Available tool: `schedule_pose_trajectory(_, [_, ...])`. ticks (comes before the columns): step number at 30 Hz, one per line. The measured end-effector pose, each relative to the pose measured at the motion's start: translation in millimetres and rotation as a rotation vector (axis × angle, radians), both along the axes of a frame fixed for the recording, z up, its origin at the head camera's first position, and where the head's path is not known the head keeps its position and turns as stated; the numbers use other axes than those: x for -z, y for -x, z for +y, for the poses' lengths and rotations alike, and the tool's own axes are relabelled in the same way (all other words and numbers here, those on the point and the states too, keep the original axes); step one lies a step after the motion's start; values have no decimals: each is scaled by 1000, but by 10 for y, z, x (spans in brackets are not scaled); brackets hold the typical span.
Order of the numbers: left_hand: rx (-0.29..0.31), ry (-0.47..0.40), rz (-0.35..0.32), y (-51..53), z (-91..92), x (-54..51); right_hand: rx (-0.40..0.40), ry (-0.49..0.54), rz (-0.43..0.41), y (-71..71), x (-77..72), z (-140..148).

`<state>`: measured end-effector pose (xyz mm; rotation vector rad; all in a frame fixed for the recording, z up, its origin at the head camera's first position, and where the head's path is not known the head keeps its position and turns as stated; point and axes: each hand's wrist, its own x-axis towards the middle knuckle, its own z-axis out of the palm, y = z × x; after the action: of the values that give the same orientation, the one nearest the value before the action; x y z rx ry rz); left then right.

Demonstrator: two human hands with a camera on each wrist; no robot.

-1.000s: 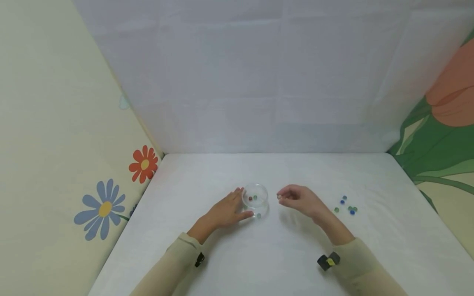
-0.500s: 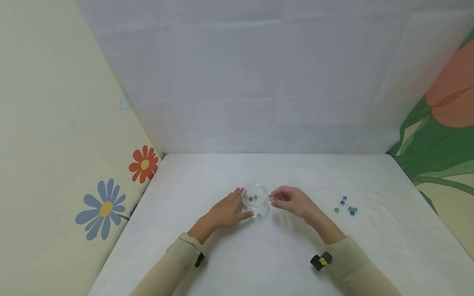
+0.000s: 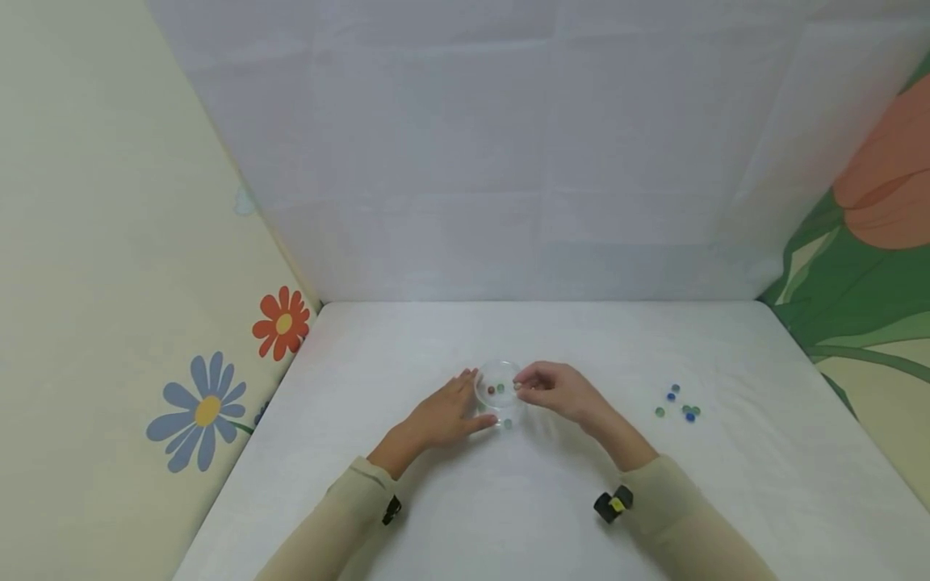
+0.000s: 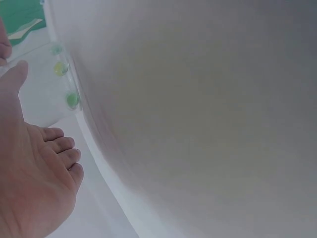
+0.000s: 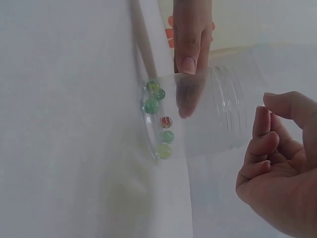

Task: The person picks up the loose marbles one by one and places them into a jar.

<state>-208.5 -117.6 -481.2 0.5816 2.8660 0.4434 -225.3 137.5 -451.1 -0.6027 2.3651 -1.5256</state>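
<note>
Right grip (image 3: 561,390) pinches a marble (image 3: 517,386) near the clear jar (image 5: 203,130).

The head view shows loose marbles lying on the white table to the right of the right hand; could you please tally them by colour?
Blue marbles: 3
Green marbles: 3
Total: 6

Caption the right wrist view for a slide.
Right hand near the mouth of a clear threaded jar, marbles at its bottom, left hand alongside.
</note>
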Motion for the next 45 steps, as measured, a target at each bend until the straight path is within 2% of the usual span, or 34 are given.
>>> schedule_pose_trajectory(15, [0,5,0,2,1,-6,38,-38,0,58,-17,-103])
schedule_pose_trajectory(26, [7,16,-2,0,3,-16,53,-34,3,107,25,-134])
schedule_pose_trajectory(37, [7,22,-1,-6,2,4,47,-34,14,83,33,-134])
schedule_pose_trajectory(45, [0,22,0,-12,0,22,56,-34,19,47,-20,-80])
